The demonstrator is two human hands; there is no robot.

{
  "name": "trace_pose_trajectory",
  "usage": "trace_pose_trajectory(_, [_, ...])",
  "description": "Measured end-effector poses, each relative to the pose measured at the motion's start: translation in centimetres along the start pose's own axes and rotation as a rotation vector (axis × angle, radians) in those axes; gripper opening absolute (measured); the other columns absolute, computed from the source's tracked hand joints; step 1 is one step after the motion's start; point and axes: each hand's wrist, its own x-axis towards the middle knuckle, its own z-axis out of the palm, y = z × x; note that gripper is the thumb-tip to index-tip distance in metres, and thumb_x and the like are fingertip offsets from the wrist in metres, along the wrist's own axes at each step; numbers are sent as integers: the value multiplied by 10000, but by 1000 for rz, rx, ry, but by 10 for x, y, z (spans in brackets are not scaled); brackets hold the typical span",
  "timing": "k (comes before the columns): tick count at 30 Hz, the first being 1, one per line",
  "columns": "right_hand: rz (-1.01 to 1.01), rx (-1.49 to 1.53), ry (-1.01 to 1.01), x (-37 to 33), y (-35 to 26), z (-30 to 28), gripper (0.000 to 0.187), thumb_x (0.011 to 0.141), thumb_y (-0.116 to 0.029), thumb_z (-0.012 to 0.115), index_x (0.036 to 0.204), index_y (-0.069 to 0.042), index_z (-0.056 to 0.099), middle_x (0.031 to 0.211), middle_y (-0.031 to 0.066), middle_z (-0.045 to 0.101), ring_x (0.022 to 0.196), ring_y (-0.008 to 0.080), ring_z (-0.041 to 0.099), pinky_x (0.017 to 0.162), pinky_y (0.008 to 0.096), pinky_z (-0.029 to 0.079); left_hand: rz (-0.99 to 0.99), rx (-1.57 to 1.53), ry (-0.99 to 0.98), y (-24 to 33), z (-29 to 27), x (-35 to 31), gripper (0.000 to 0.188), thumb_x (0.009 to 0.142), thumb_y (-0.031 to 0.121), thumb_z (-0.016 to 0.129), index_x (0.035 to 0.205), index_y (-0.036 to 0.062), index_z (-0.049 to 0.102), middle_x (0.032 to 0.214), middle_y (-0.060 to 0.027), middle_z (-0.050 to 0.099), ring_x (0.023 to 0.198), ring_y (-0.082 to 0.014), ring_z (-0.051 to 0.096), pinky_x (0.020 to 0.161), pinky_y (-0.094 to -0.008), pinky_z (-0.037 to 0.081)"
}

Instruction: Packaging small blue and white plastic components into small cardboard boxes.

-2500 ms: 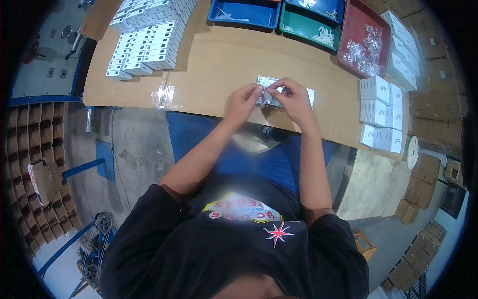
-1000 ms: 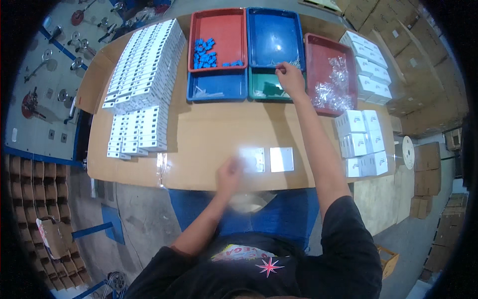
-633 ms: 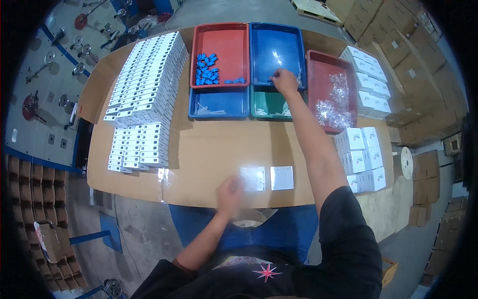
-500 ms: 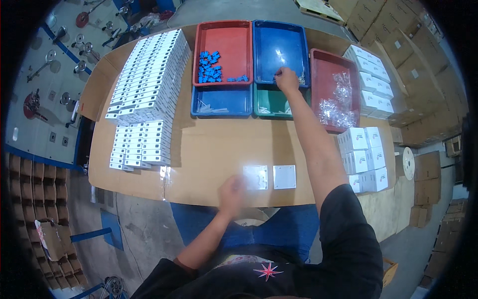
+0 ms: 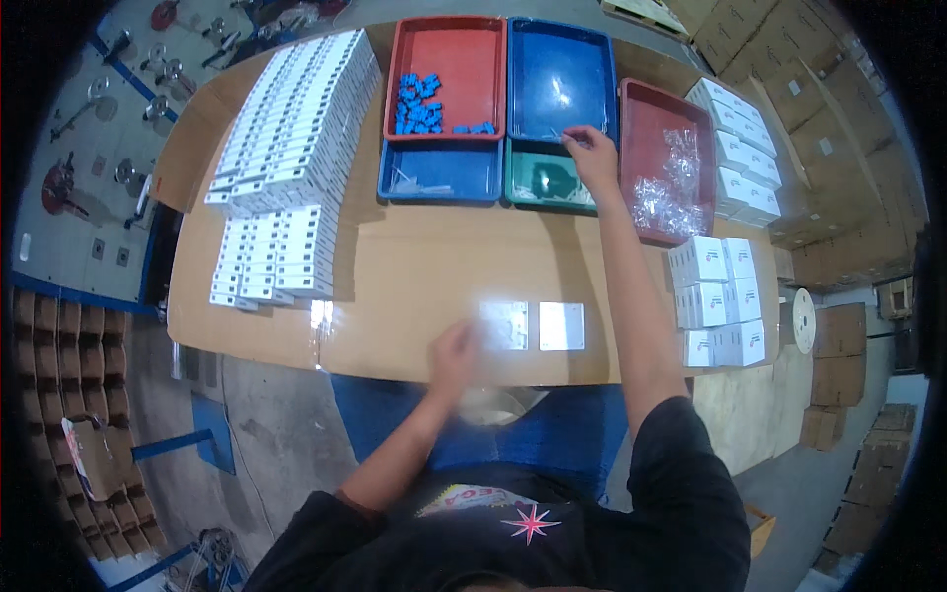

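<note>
Over the front edge of the far blue tray (image 5: 560,74) and the green tray (image 5: 528,187), my right hand (image 5: 596,166) is raised with fingertips pinched. What they hold, if anything, is too small to make out. A few thin, pale pieces lie in the far blue tray. Close to the table's front edge, my left hand (image 5: 454,355) is smeared by motion, beside a white square plate (image 5: 508,326) with marks on its face. To the right lies a second white square plate (image 5: 561,327), plain and flat, apart from the first.
A red tray (image 5: 449,54) holds blue plastic parts; a near blue tray (image 5: 464,158) has white strips. Clear plastic bags fill part of another red tray (image 5: 641,128). White boxes (image 5: 286,128) are stacked at left, more white boxes (image 5: 705,306) at right.
My right hand has drawn back from the far blue tray, nearer the green one. The left hand stays by the left plate, still blurred. The whole view has shifted, so the table sits higher.
</note>
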Motion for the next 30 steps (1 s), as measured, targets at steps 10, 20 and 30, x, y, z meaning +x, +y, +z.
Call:
trace_pose_trajectory(10, [351, 414, -198, -233, -84, -16, 141, 904, -7, 737, 1037, 27, 702, 865, 3, 689, 736, 36, 583, 669, 179, 464, -69, -46, -28, 46, 6, 12, 238, 1055, 214, 603, 1111, 28, 739, 834, 21, 676, 677, -29, 528, 566, -211, 420])
trace_pose_trajectory(20, [391, 358, -383, -274, -100, -4, 103, 909, -82, 768, 971, -12, 724, 728, -43, 608, 619, 14, 474, 557, 198, 381, -80, -175, -55, 47, 4, 7, 236, 1048, 239, 618, 1128, 55, 743, 842, 39, 676, 643, -28, 511, 557, -202, 413])
trace_pose_trajectory(30, [157, 257, -524, -279, -108, -8, 149, 893, -123, 762, 977, -4, 729, 1000, 37, 662, 746, 106, 544, 689, 256, 464, -144, -217, -74, 46, 1, 10, 245, 1041, 252, 636, 1112, 39, 733, 880, 28, 690, 699, -33, 551, 593, -206, 447])
